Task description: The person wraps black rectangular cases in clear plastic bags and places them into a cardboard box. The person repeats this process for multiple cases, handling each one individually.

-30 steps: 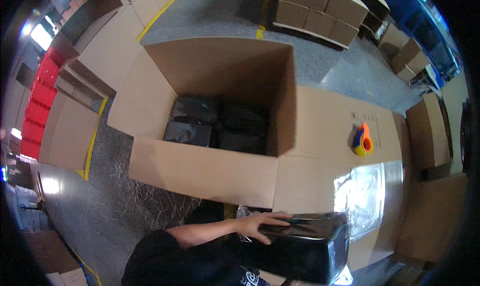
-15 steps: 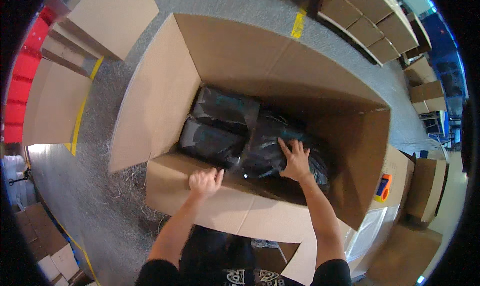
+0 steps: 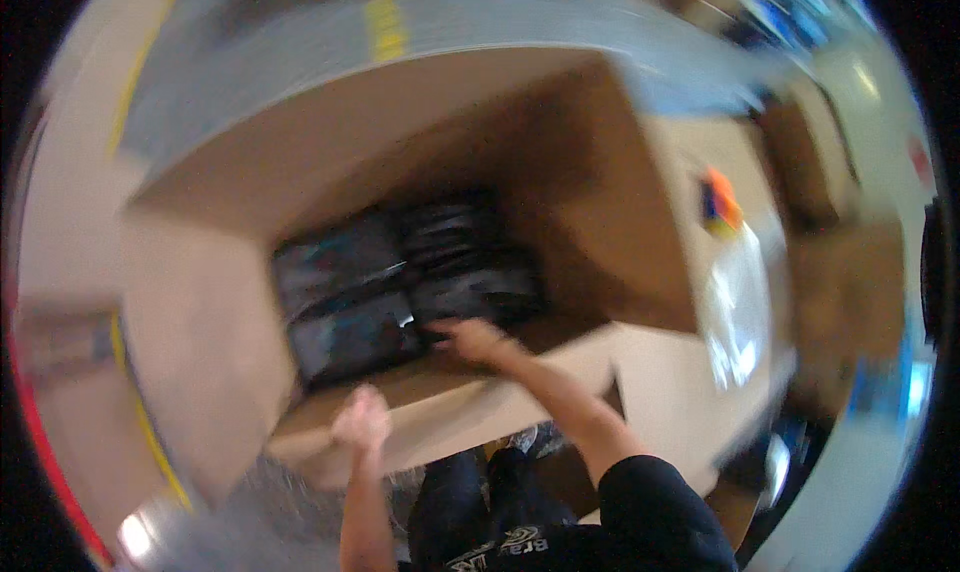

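A large open cardboard box (image 3: 600, 192) stands in front of me. Black plastic-wrapped packages (image 3: 355, 337) lie side by side on its bottom, with shiny highlights on the wrapping. My left hand (image 3: 362, 419) is closed over the top edge of the box's near wall. Inside that wall, my right hand (image 3: 475, 342) reaches across to the near side of the packages, its fingers pointing left. Motion smears those fingers, so I cannot make out whether they touch or grip the wrapping.
To the right, an orange and yellow tape dispenser (image 3: 722, 204) rests on a cardboard surface beside clear plastic film (image 3: 735, 312). More brown boxes (image 3: 810, 152) stand beyond it. Yellow lines (image 3: 385, 30) mark the grey floor at the back.
The whole view has turned and blurred. My right hand has left the right-hand black package and moved left toward the near middle. The left hand stays on the near wall's edge.
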Action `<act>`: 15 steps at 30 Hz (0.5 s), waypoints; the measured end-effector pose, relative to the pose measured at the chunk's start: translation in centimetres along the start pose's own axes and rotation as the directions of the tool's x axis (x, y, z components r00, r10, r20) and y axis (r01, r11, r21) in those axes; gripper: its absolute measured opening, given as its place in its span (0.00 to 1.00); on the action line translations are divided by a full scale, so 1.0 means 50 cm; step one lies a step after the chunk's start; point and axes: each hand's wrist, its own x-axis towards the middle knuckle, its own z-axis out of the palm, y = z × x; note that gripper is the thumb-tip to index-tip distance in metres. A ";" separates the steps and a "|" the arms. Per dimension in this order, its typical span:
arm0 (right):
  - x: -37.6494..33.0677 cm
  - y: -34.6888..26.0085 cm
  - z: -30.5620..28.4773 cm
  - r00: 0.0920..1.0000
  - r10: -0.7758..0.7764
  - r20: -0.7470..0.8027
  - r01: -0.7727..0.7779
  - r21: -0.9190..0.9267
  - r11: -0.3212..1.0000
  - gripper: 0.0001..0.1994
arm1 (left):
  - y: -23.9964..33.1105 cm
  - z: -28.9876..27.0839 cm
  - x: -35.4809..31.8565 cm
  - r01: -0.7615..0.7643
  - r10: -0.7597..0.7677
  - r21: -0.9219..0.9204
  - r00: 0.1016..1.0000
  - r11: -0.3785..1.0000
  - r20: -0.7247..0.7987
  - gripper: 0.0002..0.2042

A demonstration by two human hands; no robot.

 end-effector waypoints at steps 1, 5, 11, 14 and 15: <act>-0.077 -0.064 0.012 0.783 -0.358 -0.508 0.395 -0.037 0.918 0.24 | -0.012 0.006 0.005 0.003 0.000 -0.050 0.998 0.999 0.056 0.08; -0.512 -0.094 0.066 0.603 -0.123 -0.789 0.287 0.070 0.955 0.19 | 0.001 0.008 0.058 -0.405 0.407 -0.185 0.913 0.895 -0.028 0.14; -1.186 0.207 0.451 -0.605 0.686 -0.404 -0.040 0.876 0.480 0.12 | 0.310 0.036 -0.032 -0.648 0.742 -0.364 0.606 0.669 0.286 0.13; -1.436 0.327 0.703 -0.802 0.558 -0.213 -0.163 0.977 0.138 0.17 | 0.436 0.016 -0.146 -0.649 0.734 -0.379 0.444 0.659 0.515 0.16; -1.495 0.373 0.759 -0.795 0.594 -0.124 -0.166 0.986 -0.017 0.22 | 0.473 0.003 -0.185 -0.657 0.720 -0.370 0.401 0.657 0.566 0.17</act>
